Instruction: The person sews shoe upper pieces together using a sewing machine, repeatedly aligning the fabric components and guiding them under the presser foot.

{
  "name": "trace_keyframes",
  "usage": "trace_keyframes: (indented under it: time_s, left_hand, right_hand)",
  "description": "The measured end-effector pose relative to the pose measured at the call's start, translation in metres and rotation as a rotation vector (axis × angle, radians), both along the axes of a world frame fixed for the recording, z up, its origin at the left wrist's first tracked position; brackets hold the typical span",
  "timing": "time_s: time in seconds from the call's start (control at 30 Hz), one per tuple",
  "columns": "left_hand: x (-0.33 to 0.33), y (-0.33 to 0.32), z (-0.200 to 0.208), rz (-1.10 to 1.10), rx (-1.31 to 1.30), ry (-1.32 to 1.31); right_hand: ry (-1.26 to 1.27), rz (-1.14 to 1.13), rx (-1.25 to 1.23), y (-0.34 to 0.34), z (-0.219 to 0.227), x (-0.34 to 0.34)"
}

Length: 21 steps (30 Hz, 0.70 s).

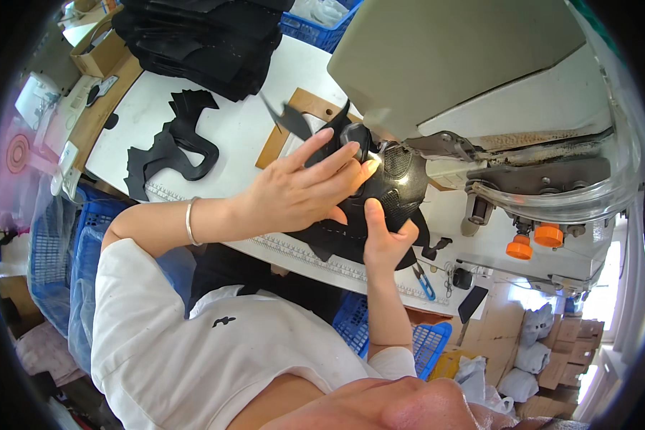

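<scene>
Under the head of a sewing machine (451,64) lies a black shaped workpiece (401,204), glossy in the lamp light and bearing mesh-like patches. My left hand (309,179) rests over its left side with fingers stretched and apart, the fingertips near the lit spot. Along the near edge, my right hand (387,240) grips the workpiece, thumb on top; its other fingers are partly hidden. A blurred black flap (288,118) sticks up beyond my left hand. The needle area is mostly hidden by my fingers.
Cut black pieces (175,147) lie on the white table (132,107), with a tall black stack (201,43) behind. Blue-handled snips (424,283) sit by the front edge. Orange knobs (548,235) jut from the machine. Blue crates (50,244) stand around the table.
</scene>
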<state>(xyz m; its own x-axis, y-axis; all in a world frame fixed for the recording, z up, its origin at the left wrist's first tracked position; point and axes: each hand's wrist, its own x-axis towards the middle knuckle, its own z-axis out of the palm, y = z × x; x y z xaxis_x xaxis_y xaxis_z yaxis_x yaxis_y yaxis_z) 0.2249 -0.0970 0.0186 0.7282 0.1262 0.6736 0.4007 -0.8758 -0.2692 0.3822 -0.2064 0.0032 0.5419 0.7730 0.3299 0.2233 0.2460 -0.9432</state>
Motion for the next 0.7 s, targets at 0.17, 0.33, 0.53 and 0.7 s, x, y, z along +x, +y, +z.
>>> trace_keyframes:
  time_s: [0.17,0.33,0.53,0.7]
  left_hand:
    - [-0.009,0.015,0.001,-0.324,-0.079,-0.103]
    - [-0.013,0.020,0.004,-0.493,-0.079,-0.236]
    - [-0.011,0.030,0.006,-0.485,0.033,-0.225]
    - [-0.008,0.039,0.006,-0.481,0.064,-0.235]
  right_hand:
    - [0.183,-0.063,0.148,0.016,-0.013,-0.029]
    - [0.256,-0.087,0.250,0.028,-0.023,-0.040]
    - [0.341,-0.128,0.331,0.040,-0.026,-0.047]
    - [0.427,-0.170,0.336,0.046,-0.021,-0.052]
